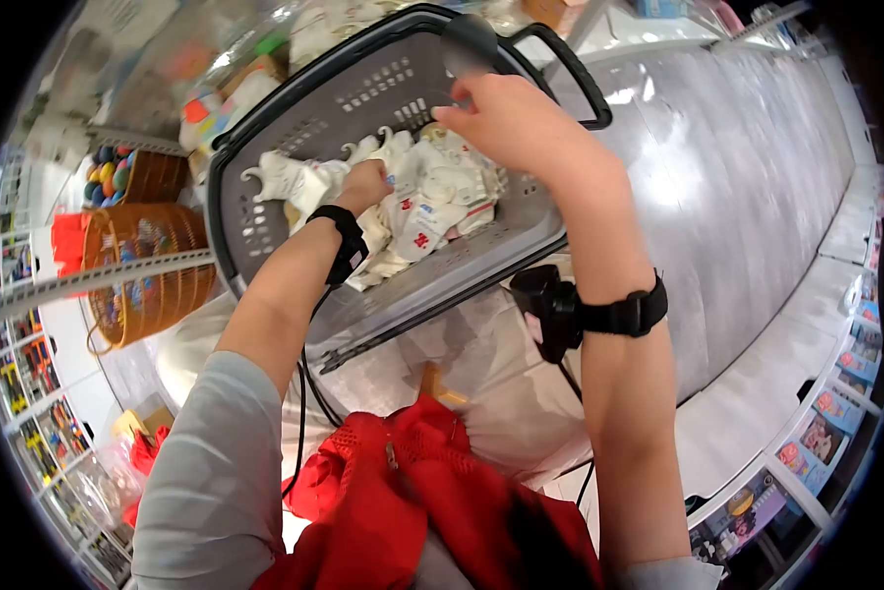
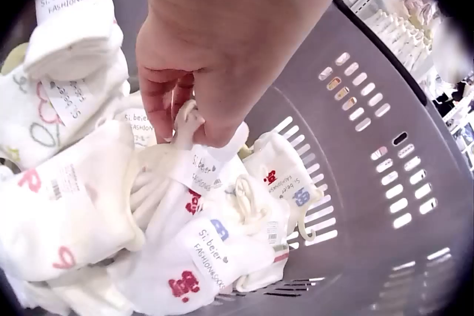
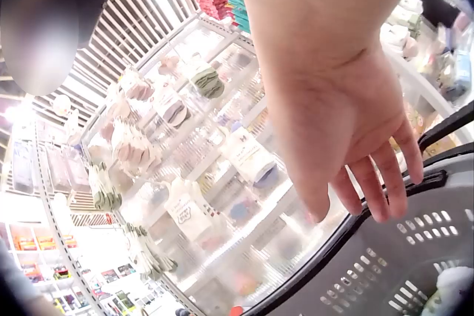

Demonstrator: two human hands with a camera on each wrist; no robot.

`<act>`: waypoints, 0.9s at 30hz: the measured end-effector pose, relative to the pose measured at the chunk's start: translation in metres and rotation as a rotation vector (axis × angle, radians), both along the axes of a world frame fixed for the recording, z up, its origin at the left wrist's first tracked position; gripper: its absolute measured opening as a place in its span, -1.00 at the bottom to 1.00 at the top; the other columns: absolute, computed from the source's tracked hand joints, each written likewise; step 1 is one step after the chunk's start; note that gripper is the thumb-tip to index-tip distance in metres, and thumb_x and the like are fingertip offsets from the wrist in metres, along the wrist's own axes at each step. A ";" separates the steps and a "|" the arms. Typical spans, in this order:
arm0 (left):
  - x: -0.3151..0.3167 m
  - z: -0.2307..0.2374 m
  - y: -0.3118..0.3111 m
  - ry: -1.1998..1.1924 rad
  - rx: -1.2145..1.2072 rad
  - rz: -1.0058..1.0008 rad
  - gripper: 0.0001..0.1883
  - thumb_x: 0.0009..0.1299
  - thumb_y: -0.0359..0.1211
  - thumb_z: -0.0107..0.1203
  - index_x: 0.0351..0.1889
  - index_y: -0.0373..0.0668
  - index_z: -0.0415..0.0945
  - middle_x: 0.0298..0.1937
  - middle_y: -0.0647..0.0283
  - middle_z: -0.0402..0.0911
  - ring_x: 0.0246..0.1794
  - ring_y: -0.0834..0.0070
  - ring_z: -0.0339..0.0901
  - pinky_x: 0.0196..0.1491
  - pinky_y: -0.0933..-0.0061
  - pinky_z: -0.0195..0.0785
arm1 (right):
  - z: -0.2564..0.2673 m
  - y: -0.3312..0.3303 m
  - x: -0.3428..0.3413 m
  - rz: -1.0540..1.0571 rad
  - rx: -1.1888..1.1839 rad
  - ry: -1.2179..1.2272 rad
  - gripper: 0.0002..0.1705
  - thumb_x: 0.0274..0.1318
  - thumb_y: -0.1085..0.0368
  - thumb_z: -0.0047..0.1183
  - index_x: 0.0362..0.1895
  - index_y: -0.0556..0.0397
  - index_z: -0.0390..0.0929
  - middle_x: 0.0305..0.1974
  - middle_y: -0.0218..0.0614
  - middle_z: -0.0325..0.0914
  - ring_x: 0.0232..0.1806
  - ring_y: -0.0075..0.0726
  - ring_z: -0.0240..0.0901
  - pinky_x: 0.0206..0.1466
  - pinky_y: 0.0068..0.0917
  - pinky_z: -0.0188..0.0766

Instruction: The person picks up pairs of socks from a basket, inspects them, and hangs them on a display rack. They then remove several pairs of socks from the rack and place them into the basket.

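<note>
A grey shopping basket (image 1: 250,221) with a black rim holds a heap of white sock packs (image 1: 432,211), many with paper bands and small plastic hooks. My left hand (image 1: 366,185) reaches down into it. In the left wrist view, thumb and fingers of that left hand (image 2: 215,57) pinch the pale hook (image 2: 189,117) of a sock pack lying in the pile. My right hand (image 1: 506,116) hovers over the basket's far right side, holding nothing. Its fingers (image 3: 385,175) hang loosely extended near the rim in the right wrist view.
The basket's black handle (image 1: 591,88) sticks out at the right. To the left stand a wicker basket (image 1: 152,295) and a metal shelf edge (image 1: 108,278). Hanging socks (image 3: 189,212) fill a display rack. Grey floor (image 1: 717,216) stretches along the right.
</note>
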State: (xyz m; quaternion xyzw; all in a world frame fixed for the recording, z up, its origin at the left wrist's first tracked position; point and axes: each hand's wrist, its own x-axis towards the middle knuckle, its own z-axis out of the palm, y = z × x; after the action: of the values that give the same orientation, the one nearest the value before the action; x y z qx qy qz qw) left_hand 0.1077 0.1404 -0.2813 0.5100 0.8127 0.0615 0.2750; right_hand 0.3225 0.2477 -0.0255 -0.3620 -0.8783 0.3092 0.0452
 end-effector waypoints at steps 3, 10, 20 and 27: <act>-0.006 0.021 -0.027 -0.028 0.154 -0.046 -0.85 -0.12 -0.37 0.17 -0.60 -0.16 0.44 -0.55 0.10 0.51 -0.45 0.16 0.48 -0.35 0.25 0.34 | -0.006 -0.008 -0.006 0.052 0.008 -0.049 -0.57 0.04 0.06 -0.04 -0.24 0.21 0.48 -0.28 -0.01 0.50 -0.20 -0.03 0.43 -0.13 -0.26 0.35; -0.024 0.154 -0.079 -0.088 0.480 0.243 -0.79 -0.06 -0.34 0.17 -0.66 -0.20 0.34 -0.69 0.21 0.42 -0.63 0.39 0.40 -0.51 0.41 0.25 | -0.025 -0.039 -0.035 0.127 -0.017 -0.012 -0.44 0.04 0.03 -0.01 0.00 0.21 0.33 -0.21 -0.03 0.46 -0.32 -0.16 0.44 -0.22 -0.35 0.36; -0.116 0.439 -0.296 0.431 0.608 0.169 -0.88 0.06 -0.49 0.01 -0.46 -0.22 0.30 -0.61 0.44 0.20 -0.55 0.70 0.19 -0.48 0.60 0.14 | -0.025 -0.096 -0.059 0.323 -0.157 0.123 -0.38 0.05 0.00 -0.02 0.07 0.20 0.28 0.04 0.04 0.28 0.03 -0.03 0.29 0.08 -0.34 0.23; -0.139 0.582 -0.431 0.623 0.535 0.381 -0.82 0.16 -0.49 -0.07 -0.25 -0.26 0.36 -0.40 0.37 0.38 -0.33 0.65 0.44 -0.33 0.61 0.32 | -0.026 -0.095 -0.068 0.271 -0.172 0.158 -0.40 0.06 0.00 -0.03 0.04 0.22 0.31 0.04 0.02 0.30 0.06 -0.04 0.28 0.09 -0.32 0.23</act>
State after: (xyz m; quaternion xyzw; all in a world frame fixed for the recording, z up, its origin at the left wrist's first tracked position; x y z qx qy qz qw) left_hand -0.0310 -0.2902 0.3005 0.3986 0.8916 0.1624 -0.1405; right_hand 0.2541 0.1532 -0.0513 -0.2175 -0.8830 0.4140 0.0409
